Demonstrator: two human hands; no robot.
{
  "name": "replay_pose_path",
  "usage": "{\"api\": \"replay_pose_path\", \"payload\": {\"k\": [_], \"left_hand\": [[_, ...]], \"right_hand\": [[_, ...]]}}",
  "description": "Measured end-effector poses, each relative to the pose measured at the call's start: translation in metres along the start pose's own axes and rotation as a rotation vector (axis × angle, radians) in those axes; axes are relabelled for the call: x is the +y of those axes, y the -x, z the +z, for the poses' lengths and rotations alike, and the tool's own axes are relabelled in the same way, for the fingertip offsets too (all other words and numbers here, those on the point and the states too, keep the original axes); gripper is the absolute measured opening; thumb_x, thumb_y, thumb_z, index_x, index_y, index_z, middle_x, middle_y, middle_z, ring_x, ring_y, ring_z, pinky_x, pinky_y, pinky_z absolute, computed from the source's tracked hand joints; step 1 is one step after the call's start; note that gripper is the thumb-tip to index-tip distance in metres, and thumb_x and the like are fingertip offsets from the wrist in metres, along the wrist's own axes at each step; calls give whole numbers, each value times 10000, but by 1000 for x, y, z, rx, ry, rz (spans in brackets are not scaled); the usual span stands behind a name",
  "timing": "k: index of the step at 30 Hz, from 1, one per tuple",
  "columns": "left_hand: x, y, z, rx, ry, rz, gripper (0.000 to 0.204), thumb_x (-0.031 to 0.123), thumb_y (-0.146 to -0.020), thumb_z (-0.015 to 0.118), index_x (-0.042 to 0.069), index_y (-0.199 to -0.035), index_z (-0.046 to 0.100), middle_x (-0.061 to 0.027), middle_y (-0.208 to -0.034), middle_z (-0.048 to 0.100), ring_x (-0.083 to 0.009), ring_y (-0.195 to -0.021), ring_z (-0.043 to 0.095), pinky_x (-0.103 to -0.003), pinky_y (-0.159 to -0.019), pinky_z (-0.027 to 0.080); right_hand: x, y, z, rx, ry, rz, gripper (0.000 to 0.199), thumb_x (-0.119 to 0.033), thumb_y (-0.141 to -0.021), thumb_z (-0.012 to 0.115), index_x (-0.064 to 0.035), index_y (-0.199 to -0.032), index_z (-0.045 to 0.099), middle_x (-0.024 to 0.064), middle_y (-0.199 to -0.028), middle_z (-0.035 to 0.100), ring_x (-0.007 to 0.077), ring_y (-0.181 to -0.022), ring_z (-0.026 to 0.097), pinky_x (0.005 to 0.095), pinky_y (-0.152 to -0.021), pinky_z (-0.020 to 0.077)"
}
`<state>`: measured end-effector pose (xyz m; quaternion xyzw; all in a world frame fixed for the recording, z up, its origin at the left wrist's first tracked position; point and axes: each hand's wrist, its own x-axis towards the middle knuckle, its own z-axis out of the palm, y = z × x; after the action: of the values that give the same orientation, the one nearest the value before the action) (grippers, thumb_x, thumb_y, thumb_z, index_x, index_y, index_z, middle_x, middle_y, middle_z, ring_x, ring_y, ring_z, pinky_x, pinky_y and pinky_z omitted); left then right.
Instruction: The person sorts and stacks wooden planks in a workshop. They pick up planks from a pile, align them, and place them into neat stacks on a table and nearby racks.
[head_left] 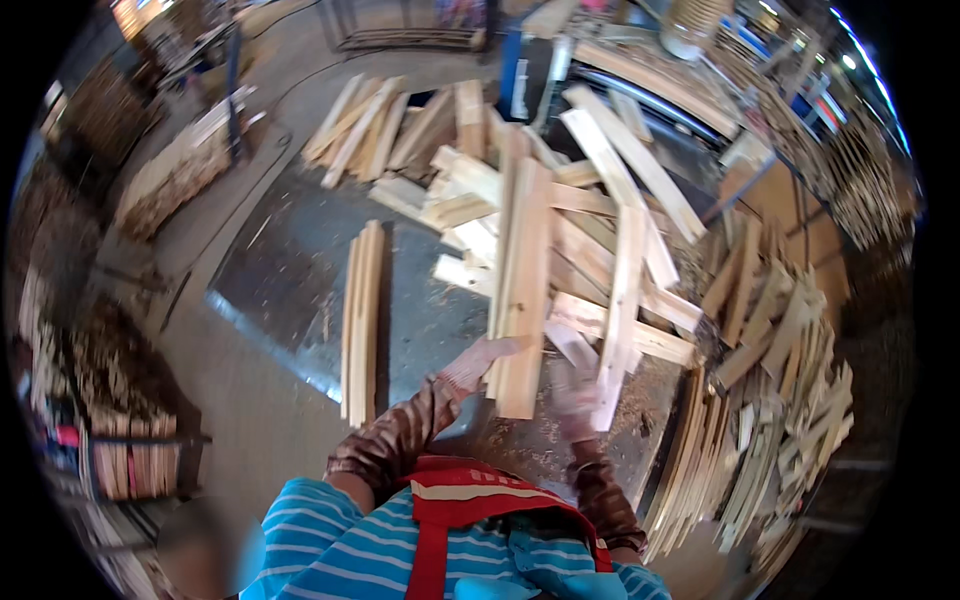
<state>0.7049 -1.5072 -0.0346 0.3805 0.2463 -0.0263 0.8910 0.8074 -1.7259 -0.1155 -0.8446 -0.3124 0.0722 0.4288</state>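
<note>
Long, pale, flat-faced wooden boards [526, 290], stacked together and held over the middle of the dark grey metal worktop [300, 230], near ends toward its near edge, far ends over a jumbled heap of pale wooden pieces [470, 185]. Clasped from the left side, close to the near ends, by the pale pinkish left hand [478, 362]: one digit, apparently the thumb, stretched across the upper face, the other fingers mostly hidden by wood. To the right of the boards, by the near edge, the right hand [574, 395], smeared by blur. Cannot tell the spread of its fingers, nor any firm contact with wood. Just beside it, the near end of a long, whitish wooden plank [624, 290], slanting back across the heap. Well apart, toward the near left corner, a neat bundle of narrow, pale wooden strips [362, 320], reaching the near edge. On both forearms, shiny brown sleeves [395, 435]; across the chest, a red cloth apron [440, 545].
</note>
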Motion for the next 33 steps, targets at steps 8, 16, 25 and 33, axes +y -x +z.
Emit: {"api": "replay_pose_path", "payload": {"k": [8, 16, 25, 33], "left_hand": [[20, 95, -53, -29, 250, 70, 549, 256, -875, 712, -33, -1322, 578, -152, -1120, 711, -241, -939, 730, -371, -850, 602], [44, 231, -202, 580, -189, 258, 741, 201, -727, 821, -37, -1366, 529, -100, -1119, 680, -174, -1017, 655, -344, -868, 556], [-43, 208, -382, 977, -880, -129, 759, 103, -689, 819, -37, -1359, 490, -103, -1043, 700, -190, -968, 661, -336, -857, 543], [-35, 204, -357, 1007, -986, -206, 957, 158, -758, 741, -10, -1554, 237, -141, -1138, 683, -268, -1086, 657, -365, -926, 529]], "right_hand": [[92, -25, -33, 134, 372, 631, 891, -329, -781, 780, -44, -1527, 385, 241, -1174, 665, 424, -1107, 639, 454, -966, 520], [-21, 40, 25, 258, 209, 356, 616, -130, -764, 776, -4, -1322, 547, 108, -989, 611, 286, -873, 602, 433, -811, 512], [-137, 22, 239, -386, -935, 721, 484, -182, -919, 664, 10, -1352, 563, 33, -1016, 642, 149, -882, 579, 290, -787, 491], [-193, 3, 337, -538, 61, 408, 874, -575, -892, 598, -19, -1525, 365, 264, -1453, 496, 415, -1290, 538, 442, -1057, 449]]}}
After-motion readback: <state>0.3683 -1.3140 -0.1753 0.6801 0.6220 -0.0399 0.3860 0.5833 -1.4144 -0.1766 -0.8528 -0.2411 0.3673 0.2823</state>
